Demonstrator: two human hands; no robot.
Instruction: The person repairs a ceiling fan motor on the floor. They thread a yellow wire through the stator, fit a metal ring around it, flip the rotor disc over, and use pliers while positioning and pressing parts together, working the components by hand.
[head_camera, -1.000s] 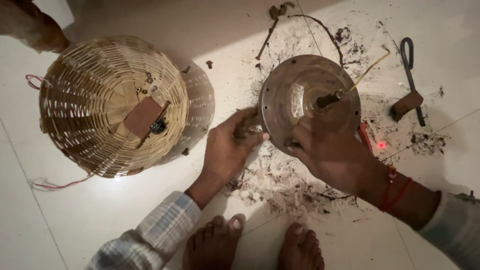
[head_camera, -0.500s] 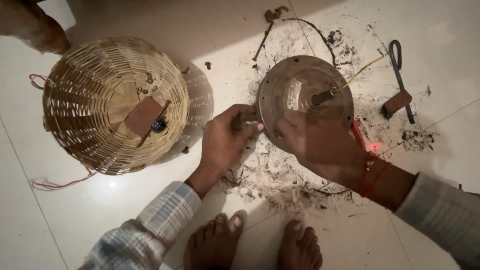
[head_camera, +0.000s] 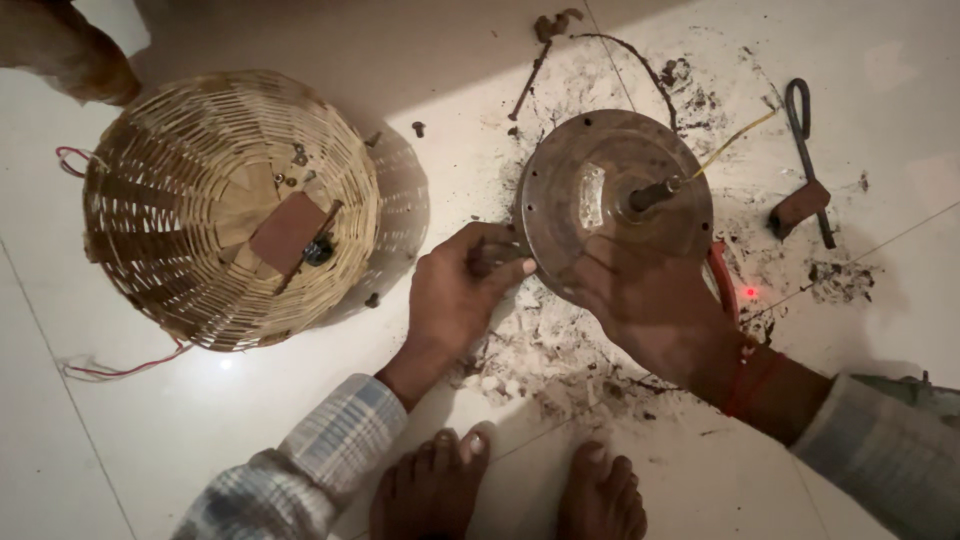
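A: Left hand (head_camera: 455, 300) is curled closed, with the fingertips pinching something small and dark at the lower left rim of the round metal housing (head_camera: 612, 195). I cannot tell what the small piece is; it may be a screw or a tool tip.

B: And the right hand (head_camera: 650, 300)?

A: It lies on the lower front edge of the housing, fingers spread and pressed on the metal, so it grips the rim and holds the disc steady. The housing stands a little tilted on the floor (head_camera: 200, 440), with its short shaft (head_camera: 650, 193) pointing up from the middle.

B: How to do this well, in your opinion?

A: I think the right hand should press firmly so the housing does not turn, while the left hand works at the rim with small, straight movements. The floor below the housing is covered with dark dirt and pale crumbs (head_camera: 540, 350), so a small part can be lost there easily.

B: What else is near the housing?

A: To its left, well apart, a woven basket (head_camera: 230, 205) lies with its mouth down, with a brown block and some small parts on it and red wire at its side. To the right of the housing lies a dark metal tool (head_camera: 805, 160), and just beside the right lower rim a red cable (head_camera: 722, 285). A yellow wire (head_camera: 735, 140) goes out from the shaft to the upper right. The person's bare feet (head_camera: 510, 485) are below the housing.
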